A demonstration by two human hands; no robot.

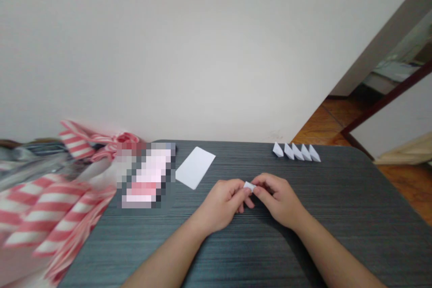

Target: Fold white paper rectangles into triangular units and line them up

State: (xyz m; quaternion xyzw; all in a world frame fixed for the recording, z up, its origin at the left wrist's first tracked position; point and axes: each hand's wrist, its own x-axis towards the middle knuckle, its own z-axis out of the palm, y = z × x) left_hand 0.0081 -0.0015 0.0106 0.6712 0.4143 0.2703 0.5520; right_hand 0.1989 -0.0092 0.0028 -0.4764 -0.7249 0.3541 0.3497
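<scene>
A small folded piece of white paper (249, 186) is pinched between my two hands above the middle of the table. My left hand (225, 202) grips its left end with thumb and fingers. On the other side, my right hand (278, 200) holds the right end between thumb and forefinger. Much of the paper is covered by my fingertips, so its full shape is hidden. Beyond my right hand stands a row of several folded white paper pieces (297, 151), each with a pointed tip. Flat white paper sheets (195, 167) lie beyond my left hand.
The dark wood-grain table (162, 252) meets a pale wall (216, 54) at the back. A pixelated object (148, 175) lies at the table's left. Red-and-white striped cloth (43, 211) is heaped along the left edge. Wooden floor (313, 126) shows past the wall's right end.
</scene>
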